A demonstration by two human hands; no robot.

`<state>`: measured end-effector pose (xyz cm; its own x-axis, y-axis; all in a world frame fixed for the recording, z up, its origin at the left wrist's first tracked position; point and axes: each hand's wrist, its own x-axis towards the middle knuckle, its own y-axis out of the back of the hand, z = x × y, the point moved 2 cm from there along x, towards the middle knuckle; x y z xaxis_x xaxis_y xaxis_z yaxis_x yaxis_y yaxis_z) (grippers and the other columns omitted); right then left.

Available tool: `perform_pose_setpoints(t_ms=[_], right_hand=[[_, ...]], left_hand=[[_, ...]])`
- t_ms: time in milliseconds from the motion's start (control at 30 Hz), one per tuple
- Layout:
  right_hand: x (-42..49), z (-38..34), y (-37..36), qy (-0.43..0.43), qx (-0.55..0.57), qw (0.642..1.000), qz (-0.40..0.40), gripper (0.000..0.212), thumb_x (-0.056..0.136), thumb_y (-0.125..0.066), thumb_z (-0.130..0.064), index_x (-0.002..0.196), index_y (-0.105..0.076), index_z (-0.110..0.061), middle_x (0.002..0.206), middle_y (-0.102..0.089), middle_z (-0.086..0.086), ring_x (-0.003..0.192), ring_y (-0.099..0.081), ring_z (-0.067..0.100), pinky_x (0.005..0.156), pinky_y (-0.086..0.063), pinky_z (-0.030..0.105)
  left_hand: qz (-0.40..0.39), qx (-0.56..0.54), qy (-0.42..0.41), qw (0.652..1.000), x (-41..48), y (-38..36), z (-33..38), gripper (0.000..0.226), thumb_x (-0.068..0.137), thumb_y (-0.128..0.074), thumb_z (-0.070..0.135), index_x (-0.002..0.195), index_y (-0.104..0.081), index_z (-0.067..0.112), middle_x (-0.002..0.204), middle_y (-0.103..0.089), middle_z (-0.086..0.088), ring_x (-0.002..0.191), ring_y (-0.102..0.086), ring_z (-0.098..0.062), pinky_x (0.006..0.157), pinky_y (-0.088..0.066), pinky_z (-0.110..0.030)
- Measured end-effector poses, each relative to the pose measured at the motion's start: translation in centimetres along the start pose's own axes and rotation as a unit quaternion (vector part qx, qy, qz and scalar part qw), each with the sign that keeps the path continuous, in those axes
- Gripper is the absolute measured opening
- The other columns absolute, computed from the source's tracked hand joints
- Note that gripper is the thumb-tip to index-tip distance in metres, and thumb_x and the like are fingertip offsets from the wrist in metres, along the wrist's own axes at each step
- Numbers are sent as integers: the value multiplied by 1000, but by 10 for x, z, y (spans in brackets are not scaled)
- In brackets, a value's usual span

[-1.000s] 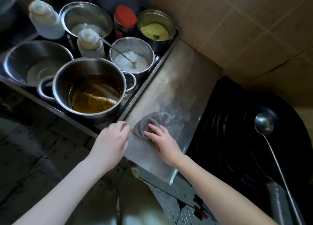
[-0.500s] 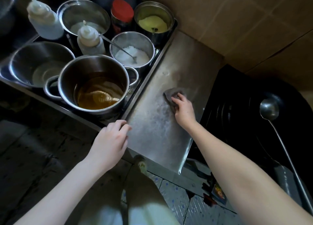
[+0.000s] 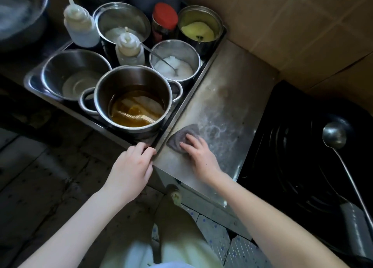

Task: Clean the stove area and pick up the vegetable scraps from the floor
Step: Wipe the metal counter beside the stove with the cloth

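- The grey cloth [image 3: 182,136] lies bunched on the steel counter [image 3: 228,98], at its near left corner, beside the tray [image 3: 193,80] of pots.
- It looks soft and damp to me, light, likely to crumple and slide; pressing on top with flat fingers suits it better than pinching.
- My right hand [image 3: 201,156] lies palm down, fingers spread flat on the cloth, pressing rather than clasping.
- My left hand [image 3: 131,166] curls loosely over the tray's front edge, bracing me, holding nothing loose.
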<state>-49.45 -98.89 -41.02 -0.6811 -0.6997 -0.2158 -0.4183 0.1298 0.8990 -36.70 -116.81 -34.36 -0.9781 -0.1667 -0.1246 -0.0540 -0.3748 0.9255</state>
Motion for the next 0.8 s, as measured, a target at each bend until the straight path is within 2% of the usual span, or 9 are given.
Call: perform_pose_setpoints(t_ms=[167, 300, 367, 600, 800], right_hand=[[55, 21, 24, -94, 36, 993, 63, 47, 91, -49, -5, 134, -51, -22, 153, -30, 3, 142, -19, 29, 109, -30, 51], [97, 22, 37, -198, 112, 967, 117, 54, 86, -46, 2, 136, -49, -17, 152, -31, 6, 138, -25, 32, 115, -22, 36], [105, 16, 36, -213, 107, 964, 117, 56, 86, -44, 4, 138, -47, -17, 153, -29, 6, 137, -25, 33, 116, -20, 36], [65, -9, 9, -93, 53, 993, 38, 53, 87, -48, 2, 136, -49, -20, 154, -27, 4, 142, -17, 32, 114, -24, 52], [-2, -43, -20, -8, 54, 999, 1, 47, 90, -55, -9, 134, -50, -25, 151, -34, 1, 141, -22, 31, 109, -36, 49]], left_hand=[[7, -1, 21, 1000, -5, 3, -8, 24, 84, -65, 15, 108, -64, 13, 102, -62, -7, 85, -62, -23, 68, -54, -34], [4, 1, 41, 999, -10, 5, -12, 26, 84, -64, 16, 110, -63, 13, 105, -62, -7, 88, -62, -23, 71, -56, -33], [7, 1, 42, 999, -11, 5, -12, 27, 84, -65, 16, 111, -63, 12, 106, -62, -8, 89, -62, -23, 72, -56, -34], [10, -2, 40, 999, -15, 2, -9, 28, 83, -66, 16, 111, -63, 11, 108, -62, -8, 93, -63, -24, 74, -55, -34], [5, 1, 24, 1000, -15, 3, -2, 28, 81, -69, 14, 109, -64, 12, 108, -63, -8, 93, -64, -24, 72, -55, -34]])
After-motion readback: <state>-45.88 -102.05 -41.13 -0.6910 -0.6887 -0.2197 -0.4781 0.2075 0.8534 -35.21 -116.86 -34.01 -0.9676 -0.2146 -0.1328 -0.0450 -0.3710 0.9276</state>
